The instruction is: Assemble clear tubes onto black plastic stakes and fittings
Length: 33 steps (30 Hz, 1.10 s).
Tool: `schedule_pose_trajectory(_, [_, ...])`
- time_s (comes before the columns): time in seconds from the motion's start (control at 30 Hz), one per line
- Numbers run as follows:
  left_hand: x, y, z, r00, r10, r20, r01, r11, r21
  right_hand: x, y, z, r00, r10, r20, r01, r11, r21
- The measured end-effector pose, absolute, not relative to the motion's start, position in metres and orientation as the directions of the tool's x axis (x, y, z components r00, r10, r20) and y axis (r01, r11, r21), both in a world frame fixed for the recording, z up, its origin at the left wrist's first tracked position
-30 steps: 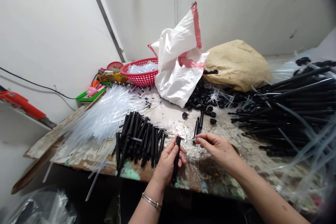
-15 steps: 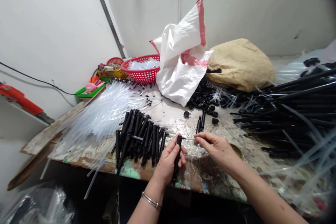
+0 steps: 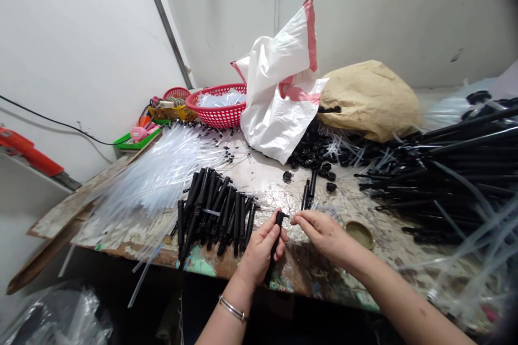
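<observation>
My left hand is wrapped round a black plastic tube, held upright above the table's front edge. A short thin spout sticks out sideways from the tube's top. Just right of that spout, my right hand is closed in a pinch. Whatever lies between its fingertips is too small and hidden to make out. To the left of my left hand lies a pile of similar black tubes, with a short clear strip on top. Two more black tubes lie just beyond my right hand.
Long clear plastic tubes spread across the left. A red basket, a white sack and a brown bag stand at the back, near black caps. Long black rods fill the right; a small round dish sits beside my right forearm.
My right hand has moved left, closer to the spout of the black tube; the thin clear piece seen between them earlier no longer shows. My left hand keeps its hold.
</observation>
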<state>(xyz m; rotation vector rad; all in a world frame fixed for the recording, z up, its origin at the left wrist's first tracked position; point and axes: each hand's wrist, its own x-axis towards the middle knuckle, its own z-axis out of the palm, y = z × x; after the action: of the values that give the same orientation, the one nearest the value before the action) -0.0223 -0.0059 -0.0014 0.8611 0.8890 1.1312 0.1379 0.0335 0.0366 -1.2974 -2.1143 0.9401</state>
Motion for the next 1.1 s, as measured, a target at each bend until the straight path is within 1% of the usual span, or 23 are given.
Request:
schedule_pose_trajectory(0.1, [-0.02, -0.007, 0.002, 0.258, 0.958, -0.126, -0.264, 0.195, 0.945, 0.132, 0.03, 0.042, -0.466, 0.883, 0.056, 0.531, 0.33, -0.781])
schedule_pose_trajectory(0.17, [-0.019, -0.008, 0.002, 0.243, 0.961, -0.132, -0.233, 0.19, 0.954, 0.13, 0.027, 0.047, -0.469, 0.877, 0.105, 0.533, 0.376, -0.758])
schedule_pose_trajectory(0.27, [-0.019, -0.009, -0.001, 0.12, 0.981, -0.155, -0.335, 0.187, 0.924, 0.137, 0.024, 0.051, -0.414, 0.897, 0.153, 0.555, 0.382, -0.739])
schedule_pose_trajectory(0.37, [-0.02, -0.009, -0.004, 0.083, 0.985, -0.151, -0.401, 0.171, 0.9, 0.147, 0.025, 0.05, -0.353, 0.929, 0.113, 0.581, 0.312, -0.751])
schedule_pose_trajectory(0.57, [-0.021, -0.008, -0.001, 0.105, 0.981, -0.162, -0.446, 0.192, 0.874, 0.146, 0.027, 0.039, -0.368, 0.927, 0.067, 0.599, 0.291, -0.745])
schedule_pose_trajectory(1.1, [-0.023, -0.008, -0.001, 0.197, 0.964, -0.18, -0.461, 0.253, 0.851, 0.142, 0.026, 0.036, -0.399, 0.912, 0.096, 0.549, 0.322, -0.771])
